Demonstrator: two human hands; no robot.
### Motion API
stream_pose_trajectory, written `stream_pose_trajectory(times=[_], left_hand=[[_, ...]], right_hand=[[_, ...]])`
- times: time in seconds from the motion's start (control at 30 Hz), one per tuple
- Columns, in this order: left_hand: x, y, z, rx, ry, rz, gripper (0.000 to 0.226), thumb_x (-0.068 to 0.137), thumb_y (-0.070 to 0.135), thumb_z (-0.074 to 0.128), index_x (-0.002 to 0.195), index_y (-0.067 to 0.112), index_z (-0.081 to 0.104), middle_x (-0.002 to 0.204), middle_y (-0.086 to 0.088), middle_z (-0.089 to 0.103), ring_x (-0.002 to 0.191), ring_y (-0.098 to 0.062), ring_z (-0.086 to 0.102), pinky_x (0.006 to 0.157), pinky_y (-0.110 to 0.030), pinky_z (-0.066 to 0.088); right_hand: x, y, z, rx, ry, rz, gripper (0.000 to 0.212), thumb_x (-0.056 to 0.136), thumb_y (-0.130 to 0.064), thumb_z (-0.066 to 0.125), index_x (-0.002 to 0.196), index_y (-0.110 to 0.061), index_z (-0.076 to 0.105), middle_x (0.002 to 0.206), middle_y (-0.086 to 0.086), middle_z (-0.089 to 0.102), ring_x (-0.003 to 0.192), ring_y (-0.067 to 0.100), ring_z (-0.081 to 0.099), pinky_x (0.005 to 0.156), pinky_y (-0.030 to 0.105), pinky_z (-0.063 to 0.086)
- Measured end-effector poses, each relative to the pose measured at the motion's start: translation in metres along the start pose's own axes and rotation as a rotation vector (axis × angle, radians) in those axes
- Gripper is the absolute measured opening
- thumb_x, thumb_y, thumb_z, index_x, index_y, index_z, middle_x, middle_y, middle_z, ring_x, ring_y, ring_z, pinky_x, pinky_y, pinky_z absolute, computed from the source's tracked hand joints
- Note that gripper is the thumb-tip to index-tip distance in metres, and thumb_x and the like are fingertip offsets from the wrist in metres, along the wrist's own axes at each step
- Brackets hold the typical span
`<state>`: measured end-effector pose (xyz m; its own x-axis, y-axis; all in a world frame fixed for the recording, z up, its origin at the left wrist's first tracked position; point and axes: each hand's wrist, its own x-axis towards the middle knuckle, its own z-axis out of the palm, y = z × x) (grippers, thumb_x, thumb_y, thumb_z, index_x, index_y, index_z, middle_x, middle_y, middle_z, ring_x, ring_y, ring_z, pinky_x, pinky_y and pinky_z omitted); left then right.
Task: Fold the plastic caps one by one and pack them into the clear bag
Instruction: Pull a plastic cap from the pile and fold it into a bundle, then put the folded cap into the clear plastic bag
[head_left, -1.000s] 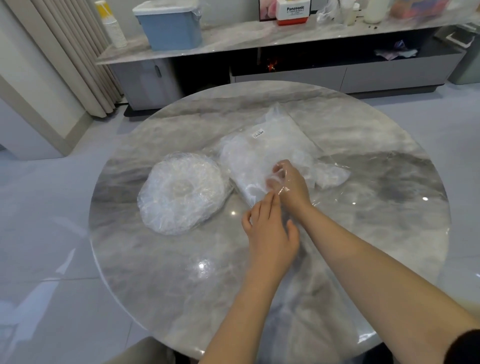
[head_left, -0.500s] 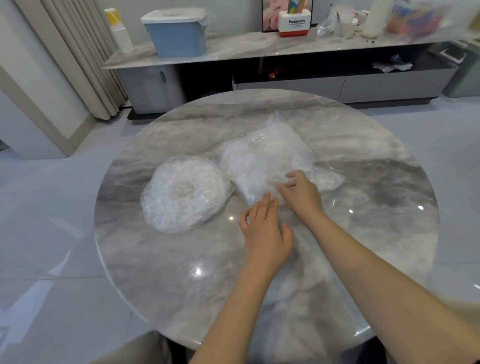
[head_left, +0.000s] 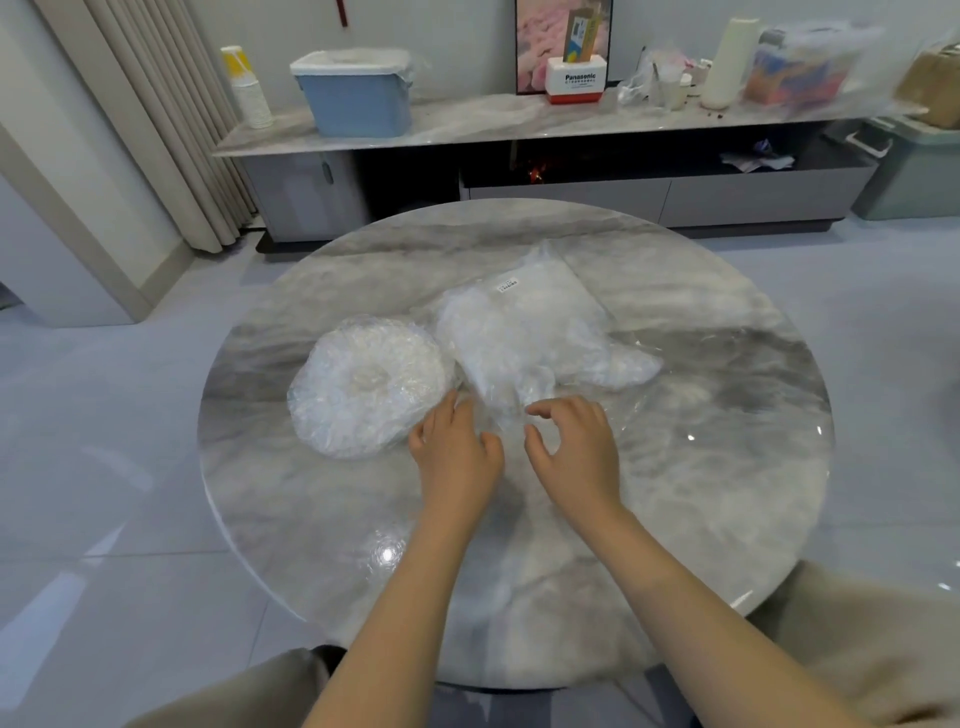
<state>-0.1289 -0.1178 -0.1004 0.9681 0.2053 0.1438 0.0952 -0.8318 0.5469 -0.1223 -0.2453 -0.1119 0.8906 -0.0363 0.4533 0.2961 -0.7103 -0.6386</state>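
Note:
A round stack of crinkled clear plastic caps (head_left: 366, 384) lies left of centre on the round marble table (head_left: 675, 493). Right of it lies the clear bag (head_left: 524, 332), bulging with white folded caps and bearing a small white label at its far end. My left hand (head_left: 452, 452) rests with fairly straight fingers at the bag's near corner, between the bag and the stack. My right hand (head_left: 571, 447) hovers beside it at the bag's near end, fingers loosely curved, with nothing plainly held. Thin clear film lies between the two hands.
Behind the table runs a low grey console (head_left: 571, 124) with a blue bin (head_left: 358, 93), a Panasonic box (head_left: 576, 83), stacked paper cups (head_left: 249, 88) and clutter. Curtains (head_left: 171, 130) hang at the left. My knees show below the table's near edge.
My right hand has drawn back from the bag's mouth toward me. My left hand has slid left and forward to the bag's near corner. The view has tilted up.

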Motion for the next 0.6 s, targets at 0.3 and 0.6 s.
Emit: stream_pose_trajectory(times=[0.3,0.6], left_hand=[[0.032,-0.065,-0.003,0.149,0.115,-0.233,0.056,0.091,0.018,0.050,0.144,0.010,0.032,0.145,-0.008,0.039,0.131,-0.025,0.035,0.105,-0.038,0.018],[0.038,-0.075,-0.002,-0.113,0.331,-0.233,0.020,0.090,0.028,0.061,0.102,0.016,0.071,0.114,0.002,0.068,0.108,-0.016,0.058,0.091,-0.024,0.023]], right_hand=[[-0.014,-0.004,0.031,-0.012,-0.055,-0.088,0.029,0.080,-0.031,0.047,0.095,-0.018,0.068,0.092,-0.002,0.062,0.088,0.017,0.052,0.074,0.022,0.042],[-0.020,0.003,0.046,0.020,-0.111,-0.075,0.027,0.080,-0.029,0.047,0.095,-0.018,0.067,0.094,-0.004,0.059,0.092,0.010,0.047,0.075,0.014,0.037]])
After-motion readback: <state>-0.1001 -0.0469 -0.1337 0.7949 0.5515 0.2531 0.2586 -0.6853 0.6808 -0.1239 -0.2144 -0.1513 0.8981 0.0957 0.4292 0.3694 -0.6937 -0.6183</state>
